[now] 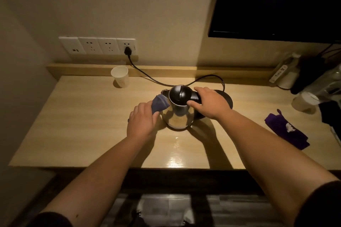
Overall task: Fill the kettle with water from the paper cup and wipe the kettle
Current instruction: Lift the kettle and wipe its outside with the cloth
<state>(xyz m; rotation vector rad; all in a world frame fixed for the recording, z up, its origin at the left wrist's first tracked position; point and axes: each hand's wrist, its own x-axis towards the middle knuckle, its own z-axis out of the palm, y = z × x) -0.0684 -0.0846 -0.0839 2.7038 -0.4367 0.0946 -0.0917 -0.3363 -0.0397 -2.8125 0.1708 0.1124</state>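
While gripped, kettle [178, 114] between both hands.

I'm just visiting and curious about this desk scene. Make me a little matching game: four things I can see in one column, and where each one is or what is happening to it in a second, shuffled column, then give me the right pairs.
Things:
1. kettle
2. paper cup
3. blue cloth
4. black plug

Places or states:
A. in the wall socket
B. held by the left hand, pressed to the kettle's side
C. upright near the wall, far left of the desk
D. mid-desk, its handle gripped by the right hand

Pairs: 1-D, 2-C, 3-B, 4-A
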